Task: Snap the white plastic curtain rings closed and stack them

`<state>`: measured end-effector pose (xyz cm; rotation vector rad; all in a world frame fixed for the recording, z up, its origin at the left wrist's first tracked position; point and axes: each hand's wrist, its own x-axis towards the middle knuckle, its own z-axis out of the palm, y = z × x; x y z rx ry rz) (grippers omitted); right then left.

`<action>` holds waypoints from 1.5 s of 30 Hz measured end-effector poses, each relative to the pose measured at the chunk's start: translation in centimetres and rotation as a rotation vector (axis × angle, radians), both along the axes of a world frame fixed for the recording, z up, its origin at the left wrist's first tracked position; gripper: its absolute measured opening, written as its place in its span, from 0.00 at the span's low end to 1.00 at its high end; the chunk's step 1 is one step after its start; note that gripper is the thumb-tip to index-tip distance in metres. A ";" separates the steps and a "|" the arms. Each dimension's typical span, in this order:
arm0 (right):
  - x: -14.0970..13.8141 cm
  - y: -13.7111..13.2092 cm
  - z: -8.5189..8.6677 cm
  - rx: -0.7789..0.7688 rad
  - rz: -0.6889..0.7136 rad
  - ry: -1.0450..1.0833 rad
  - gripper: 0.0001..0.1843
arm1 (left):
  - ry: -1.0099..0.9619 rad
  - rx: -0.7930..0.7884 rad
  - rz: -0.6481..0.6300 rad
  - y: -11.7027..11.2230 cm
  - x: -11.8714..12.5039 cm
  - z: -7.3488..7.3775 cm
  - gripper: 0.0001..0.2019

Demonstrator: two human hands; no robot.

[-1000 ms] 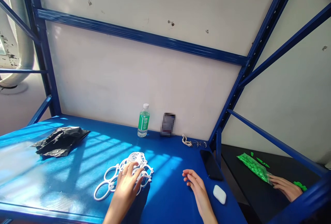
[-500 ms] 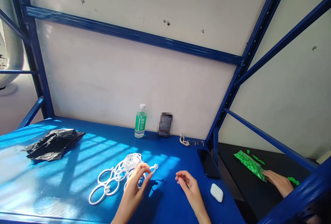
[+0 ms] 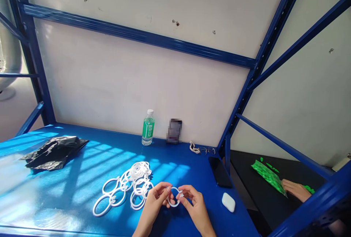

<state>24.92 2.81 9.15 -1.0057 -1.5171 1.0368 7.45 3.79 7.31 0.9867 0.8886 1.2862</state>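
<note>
A single white plastic ring [image 3: 173, 205] is held between my two hands above the blue tabletop. My left hand [image 3: 158, 197] pinches its left side with thumb and fingers. On the ring's right side, near a small clasp-like bump, my right hand [image 3: 192, 201] grips with thumb and fingertips. Just left of my left hand lies a loose pile of white rings [image 3: 138, 184], several of them linked or overlapping. Part of the pile's right edge is close to my left fingers.
A black plastic bag [image 3: 56, 152] lies at the left. Along the back stand a green-labelled bottle [image 3: 148, 129] and a pixelated dark object [image 3: 174, 132], with glasses [image 3: 207, 151] beside them. A phone [image 3: 220, 172] and a white case [image 3: 228, 202] are right. Another person's hand [image 3: 295, 190] touches a green bag [image 3: 268, 178].
My left hand has moved right, away from the pile, bringing one white ring. My right hand has come in from the right and now grips that ring too.
</note>
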 end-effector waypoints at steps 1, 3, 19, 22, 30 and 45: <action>-0.1 0.0 0.1 -0.018 0.003 0.022 0.23 | 0.022 0.026 0.012 -0.1 -0.1 0.1 0.30; -0.1 0.0 0.2 -0.046 -0.005 0.055 0.24 | 0.101 0.105 0.037 -0.5 -0.1 0.5 0.28; -0.2 0.0 -0.2 0.045 -0.071 0.108 0.24 | 0.547 0.314 0.151 -2.1 0.3 1.2 0.20; -0.4 0.0 -0.7 0.050 -0.038 0.133 0.23 | 0.531 0.335 0.135 -2.3 0.3 1.6 0.16; -0.6 0.1 -2.1 0.153 -0.055 0.095 0.23 | 0.590 0.349 0.214 -2.5 0.1 1.1 0.13; 5.5 2.7 -0.9 0.060 -0.421 -0.384 0.20 | 1.150 0.683 0.551 -0.7 -4.5 -0.5 0.10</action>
